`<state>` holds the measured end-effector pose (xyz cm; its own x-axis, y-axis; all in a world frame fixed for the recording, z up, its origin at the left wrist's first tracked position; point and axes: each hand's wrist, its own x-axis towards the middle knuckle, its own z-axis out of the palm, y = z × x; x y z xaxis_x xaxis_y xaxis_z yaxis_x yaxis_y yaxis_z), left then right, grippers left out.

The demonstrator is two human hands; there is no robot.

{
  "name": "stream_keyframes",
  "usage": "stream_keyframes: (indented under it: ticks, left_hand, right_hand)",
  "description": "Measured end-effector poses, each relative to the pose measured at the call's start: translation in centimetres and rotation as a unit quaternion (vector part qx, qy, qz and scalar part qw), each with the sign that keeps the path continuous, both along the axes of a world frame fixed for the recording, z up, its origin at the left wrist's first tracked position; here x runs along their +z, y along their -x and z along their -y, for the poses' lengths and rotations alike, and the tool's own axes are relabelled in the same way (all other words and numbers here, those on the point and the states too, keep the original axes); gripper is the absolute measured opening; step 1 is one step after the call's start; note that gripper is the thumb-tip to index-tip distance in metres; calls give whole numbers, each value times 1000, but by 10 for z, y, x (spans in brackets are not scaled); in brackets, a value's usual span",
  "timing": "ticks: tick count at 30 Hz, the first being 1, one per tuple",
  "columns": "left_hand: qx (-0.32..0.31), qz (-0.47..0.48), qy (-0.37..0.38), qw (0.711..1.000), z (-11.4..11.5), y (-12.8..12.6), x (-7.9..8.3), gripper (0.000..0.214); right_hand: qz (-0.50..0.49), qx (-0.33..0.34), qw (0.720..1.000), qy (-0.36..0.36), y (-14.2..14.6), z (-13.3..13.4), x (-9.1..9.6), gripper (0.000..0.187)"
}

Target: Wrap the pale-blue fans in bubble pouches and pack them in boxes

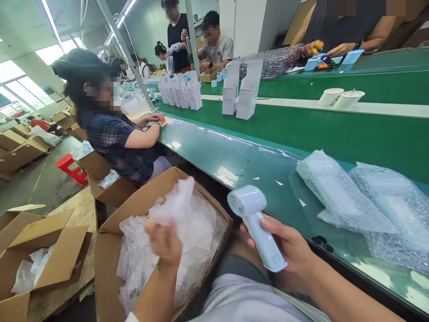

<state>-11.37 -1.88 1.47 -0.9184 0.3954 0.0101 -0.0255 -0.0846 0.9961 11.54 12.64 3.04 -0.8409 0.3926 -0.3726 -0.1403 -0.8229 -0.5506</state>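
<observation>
My right hand (284, 241) is wrapped round the handle of a light blue handheld fan (259, 230), its round head up and tilted to the left. My left hand (164, 241), smeared by motion, pinches a clear plastic bag (179, 201) above an open cardboard box (110, 268). Many more clear bags (201, 237) fill that box. The held bag hangs apart from the fan.
Bubble-wrap pouches (338, 197) lie on the green workbench (214, 152) at right. White cartons (248, 91) stand on the green conveyor (288, 125), near two white cups (348, 99). A co-worker (110, 120) sits at left; other people work across the line.
</observation>
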Motion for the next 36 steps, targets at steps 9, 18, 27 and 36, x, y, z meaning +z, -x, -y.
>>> stream_keyframes:
  ticks: [9, 18, 27, 36]
  left_hand:
    - [-189, 17, 106, 976, -24, -31, -5, 19]
    - [-278, 227, 38, 932, -28, -67, 11, 30]
    - [-201, 111, -17, 973, -40, -72, 10, 37]
    - [-297, -229, 22, 927, -29, -68, 12, 18]
  right_hand:
    - [-21, 81, 995, -51, 0, 26, 9, 44]
    - [20, 73, 977, -198, -3, 26, 10, 41]
    - [194, 102, 888, -404, -15, 26, 7, 28]
    - [120, 98, 941, -300, -26, 26, 9, 76]
